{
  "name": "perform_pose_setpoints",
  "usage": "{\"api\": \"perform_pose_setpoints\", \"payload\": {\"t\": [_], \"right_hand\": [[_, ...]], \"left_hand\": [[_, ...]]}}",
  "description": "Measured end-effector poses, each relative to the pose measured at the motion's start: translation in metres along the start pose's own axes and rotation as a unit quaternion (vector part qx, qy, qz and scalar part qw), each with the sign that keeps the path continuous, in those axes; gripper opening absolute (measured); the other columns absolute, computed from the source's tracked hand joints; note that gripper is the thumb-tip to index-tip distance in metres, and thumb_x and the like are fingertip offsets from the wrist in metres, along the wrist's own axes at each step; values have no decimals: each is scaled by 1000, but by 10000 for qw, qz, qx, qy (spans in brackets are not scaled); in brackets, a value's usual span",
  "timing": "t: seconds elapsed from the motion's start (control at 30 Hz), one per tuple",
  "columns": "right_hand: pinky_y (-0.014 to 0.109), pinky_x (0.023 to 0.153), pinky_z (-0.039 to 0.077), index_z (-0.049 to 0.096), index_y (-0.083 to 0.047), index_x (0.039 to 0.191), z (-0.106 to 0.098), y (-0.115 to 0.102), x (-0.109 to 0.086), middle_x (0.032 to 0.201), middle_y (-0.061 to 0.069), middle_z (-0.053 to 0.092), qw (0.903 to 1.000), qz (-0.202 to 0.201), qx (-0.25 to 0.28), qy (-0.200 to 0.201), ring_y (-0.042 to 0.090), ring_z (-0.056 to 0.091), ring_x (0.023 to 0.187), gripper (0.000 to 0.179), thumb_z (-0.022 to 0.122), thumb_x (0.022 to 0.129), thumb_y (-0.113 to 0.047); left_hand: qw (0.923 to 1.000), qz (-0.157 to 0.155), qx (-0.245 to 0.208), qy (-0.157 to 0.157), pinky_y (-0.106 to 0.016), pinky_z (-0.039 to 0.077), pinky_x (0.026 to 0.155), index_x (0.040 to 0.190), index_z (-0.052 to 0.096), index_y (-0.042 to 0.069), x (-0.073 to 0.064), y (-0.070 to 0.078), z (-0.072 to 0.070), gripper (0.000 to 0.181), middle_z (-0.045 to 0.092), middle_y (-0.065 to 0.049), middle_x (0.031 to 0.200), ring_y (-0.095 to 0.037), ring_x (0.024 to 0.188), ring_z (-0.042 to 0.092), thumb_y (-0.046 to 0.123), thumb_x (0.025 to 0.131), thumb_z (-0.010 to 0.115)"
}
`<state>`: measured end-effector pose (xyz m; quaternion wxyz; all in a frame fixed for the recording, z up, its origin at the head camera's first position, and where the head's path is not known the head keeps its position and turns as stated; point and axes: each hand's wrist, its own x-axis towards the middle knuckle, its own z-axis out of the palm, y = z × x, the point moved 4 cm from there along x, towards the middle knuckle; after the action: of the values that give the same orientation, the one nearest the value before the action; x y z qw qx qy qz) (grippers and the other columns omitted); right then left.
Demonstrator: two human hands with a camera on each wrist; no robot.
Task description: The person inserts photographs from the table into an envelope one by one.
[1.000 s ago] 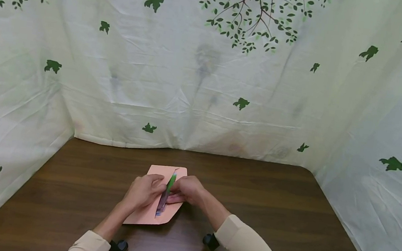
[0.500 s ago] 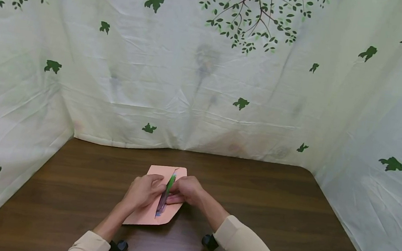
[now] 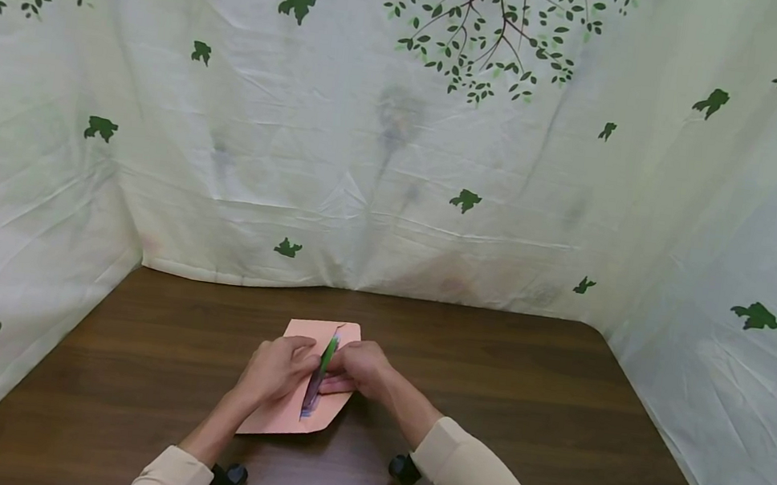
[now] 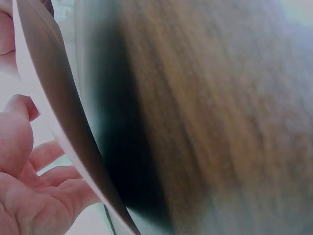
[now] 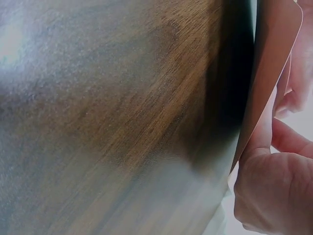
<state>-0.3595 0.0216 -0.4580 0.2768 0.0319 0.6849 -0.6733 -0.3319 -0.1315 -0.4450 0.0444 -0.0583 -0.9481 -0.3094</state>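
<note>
A pink paper envelope (image 3: 265, 420) is held tilted above the table, its flap lying out to the right. Down its middle runs a long narrow gap, through which a green and purple printed strip (image 3: 328, 355) shows. My left hand (image 3: 276, 370) grips the left side of the gap, fingers at the edge. From the right, my right hand (image 3: 364, 365) has curled fingers holding the paper at the same gap; its fingertips are partly hidden. In the left wrist view the left hand (image 4: 46, 181) shows beyond the paper edge. The right wrist view has the right hand (image 5: 279, 183) against the flap (image 5: 274, 68).
The brown wooden table (image 3: 519, 420) extends around the hands. A white curtain (image 3: 241, 135) with green leaf prints hangs along its back and sides. Black wrist cameras (image 3: 404, 469) sit under both cuffs, close over the tabletop.
Almost nothing differs. The hands and envelope keep their places, and the visible green and purple strip looks slightly narrower in the gap.
</note>
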Motion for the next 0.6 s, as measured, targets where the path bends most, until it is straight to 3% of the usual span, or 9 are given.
{"api": "perform_pose_setpoints", "payload": {"t": [0.33,0.6], "right_hand": [[33,64,61,67,12,100,1,0,0,74,12,67,9999,-46,51,75,16,68,58,14,56,91,9],[35,68,61,67,13,102,-1,-3,-1,76,13,67,9999,103,-20,-97,17,70,62,14,59,93,5]], "left_hand": [[10000,-28,-8,3,-56,49,96,127,71,6,1,-2,1,42,71,-17,125,-44,118,63,29,93,65],[10000,-43,27,-20,-55,50,95,126,71,6,1,-3,1,41,71,-18,125,-43,117,64,29,93,64]]}}
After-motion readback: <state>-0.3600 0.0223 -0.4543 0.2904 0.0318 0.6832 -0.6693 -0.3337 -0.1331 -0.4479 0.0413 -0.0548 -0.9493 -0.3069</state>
